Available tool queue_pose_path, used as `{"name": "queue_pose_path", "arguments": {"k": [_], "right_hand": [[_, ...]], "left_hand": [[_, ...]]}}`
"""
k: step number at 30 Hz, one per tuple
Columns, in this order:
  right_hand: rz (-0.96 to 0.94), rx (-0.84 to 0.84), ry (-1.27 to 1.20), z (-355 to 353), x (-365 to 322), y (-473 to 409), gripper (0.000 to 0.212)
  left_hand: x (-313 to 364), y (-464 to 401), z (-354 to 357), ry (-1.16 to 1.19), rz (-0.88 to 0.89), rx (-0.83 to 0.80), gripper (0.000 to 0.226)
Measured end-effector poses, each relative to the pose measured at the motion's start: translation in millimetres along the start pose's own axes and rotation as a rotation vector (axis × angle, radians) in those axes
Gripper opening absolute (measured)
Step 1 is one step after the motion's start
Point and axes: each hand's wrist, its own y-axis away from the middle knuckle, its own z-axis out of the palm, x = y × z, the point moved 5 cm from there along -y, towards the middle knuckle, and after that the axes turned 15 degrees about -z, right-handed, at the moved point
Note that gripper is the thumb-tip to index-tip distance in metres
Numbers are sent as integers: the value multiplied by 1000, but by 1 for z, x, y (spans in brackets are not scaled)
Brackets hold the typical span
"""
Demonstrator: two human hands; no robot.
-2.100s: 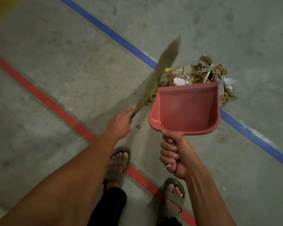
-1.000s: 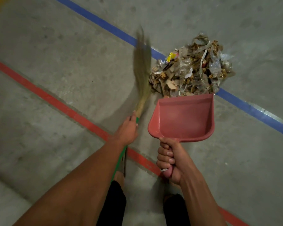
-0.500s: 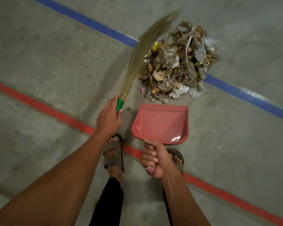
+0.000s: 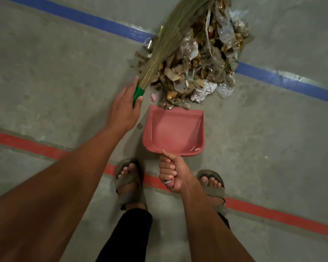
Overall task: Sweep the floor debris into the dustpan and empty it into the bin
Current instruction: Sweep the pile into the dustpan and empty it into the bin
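Straw broom now across crumpled debris

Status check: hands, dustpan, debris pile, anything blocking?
Left hand grips broom; right hand grips dustpan. Pan empty, lip at debris pile. Nothing blocking.

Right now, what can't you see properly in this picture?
- Broom: its tip is cut off by the top edge of the head view.
- Dustpan handle: hidden inside the right hand.
- Left hand fingers: wrapped under the broom's green grip, out of sight.
- Rubbish pile: pieces too small and jumbled to name.
- Bin: not in the picture.
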Motion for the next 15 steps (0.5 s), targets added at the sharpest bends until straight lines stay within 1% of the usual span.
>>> {"name": "queue_pose_path", "arguments": {"k": [5,8,12,15], "right_hand": [[-40,-55,-29,10,-27,-43,46],[-79,-76,-25,18,-45,-63,46],[-114,-114,-13,29,-65,-79,46],[-114,-145,-20,30,-70,-80,45]], "left_hand": [[7,-46,9,11,59,28,61],[15,-75,15,-10,90,16,61],[13,-91,39,-82,140,-118,64],[-3,-69,55,-68,173,-231,68]]}}
